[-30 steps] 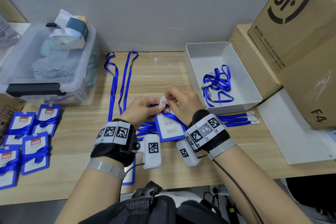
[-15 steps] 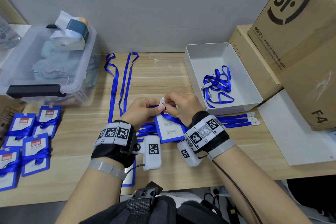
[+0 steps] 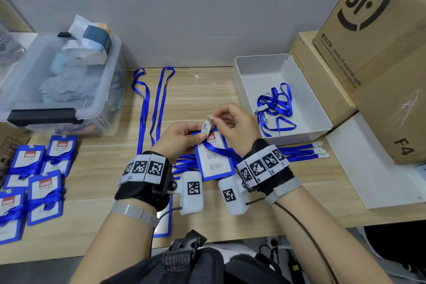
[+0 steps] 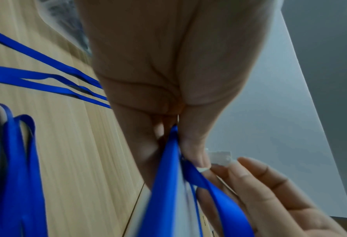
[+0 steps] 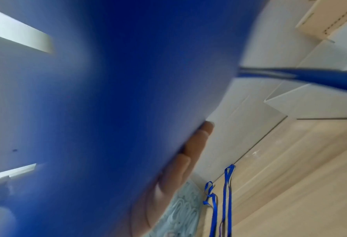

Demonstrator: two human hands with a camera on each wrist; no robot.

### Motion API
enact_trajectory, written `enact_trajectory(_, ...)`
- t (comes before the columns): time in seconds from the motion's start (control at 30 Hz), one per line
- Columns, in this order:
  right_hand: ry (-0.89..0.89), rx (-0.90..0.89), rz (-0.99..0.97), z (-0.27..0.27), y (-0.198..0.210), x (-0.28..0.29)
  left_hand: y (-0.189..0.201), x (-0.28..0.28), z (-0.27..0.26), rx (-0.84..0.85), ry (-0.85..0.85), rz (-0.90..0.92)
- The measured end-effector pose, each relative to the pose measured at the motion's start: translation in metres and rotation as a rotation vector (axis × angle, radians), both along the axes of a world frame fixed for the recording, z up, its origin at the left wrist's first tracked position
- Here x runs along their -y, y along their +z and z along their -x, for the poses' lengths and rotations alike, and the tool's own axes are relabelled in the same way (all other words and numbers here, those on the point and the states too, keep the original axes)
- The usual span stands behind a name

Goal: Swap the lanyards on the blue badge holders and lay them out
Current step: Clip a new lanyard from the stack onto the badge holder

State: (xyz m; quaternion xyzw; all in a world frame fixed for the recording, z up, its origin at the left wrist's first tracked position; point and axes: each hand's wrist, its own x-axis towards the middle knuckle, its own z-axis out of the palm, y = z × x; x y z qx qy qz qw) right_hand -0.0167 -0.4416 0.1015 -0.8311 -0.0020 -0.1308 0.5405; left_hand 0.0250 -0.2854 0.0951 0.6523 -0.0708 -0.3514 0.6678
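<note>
Since earlier, right hand (image 3: pixel 237 125) has raised the white clip (image 3: pixel 206 125), pinching it; left hand (image 3: pixel 182 138) grips the badge holder (image 3: pixel 213 157) above the wooden table (image 3: pixel 202 90); grey wall (image 3: pixel 207 11) far behind

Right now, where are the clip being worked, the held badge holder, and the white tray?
clip (image 3: pixel 205 126), head view, on its white body.
held badge holder (image 3: pixel 213 159), head view, on its clear front.
white tray (image 3: pixel 258 60), head view, on its far wall.
</note>
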Motion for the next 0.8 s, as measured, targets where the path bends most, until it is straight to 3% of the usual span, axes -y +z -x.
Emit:
enact_trajectory(0.17, -0.005, 0.011, -0.056, 0.004, -0.001, 0.002, 0.002, 0.001, 0.001, 0.073, 0.008, -0.043)
enact_trajectory(0.4, -0.061, 0.003, -0.148, 0.004, -0.006, -0.001, 0.009, 0.005, 0.004, 0.349, -0.013, -0.124)
enact_trajectory(0.63, -0.096, 0.004, -0.095, 0.004, -0.011, -0.009, 0.008, 0.005, 0.002, 0.377, -0.032, -0.105)
enact_trajectory(0.7, -0.139, -0.028, -0.183, 0.004, -0.009, -0.007, 0.006, 0.003, 0.001, 0.383, -0.017, -0.106)
enact_trajectory(0.8, -0.206, -0.134, -0.468, 0.006, -0.004, 0.000, -0.001, -0.003, -0.001, 0.347, 0.088, -0.076)
